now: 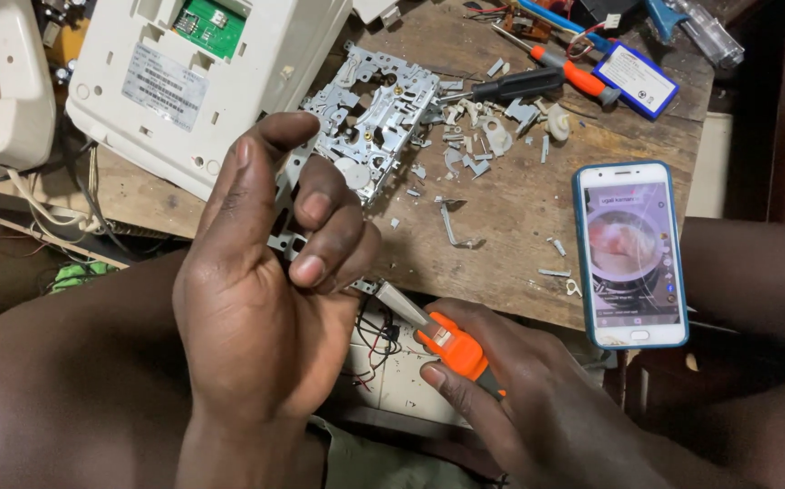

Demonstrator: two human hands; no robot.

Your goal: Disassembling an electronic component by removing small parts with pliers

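The metal frame [370, 113] lies tilted at the bench [510, 217] edge. The left hand [261, 299] has its grip closed on the frame's near corner. The right hand [519, 398] is clenched around an orange-handled tool [433, 333], its tip touching that corner. Plastic scraps [478, 145], a screwdriver [537, 81] and a phone [630, 254] lie nearby.

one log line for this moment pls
left hand: grips metal chassis edge | right hand: holds orange-handled tool, tip at chassis | phone: lit, on wooden table | screwdriver: idle
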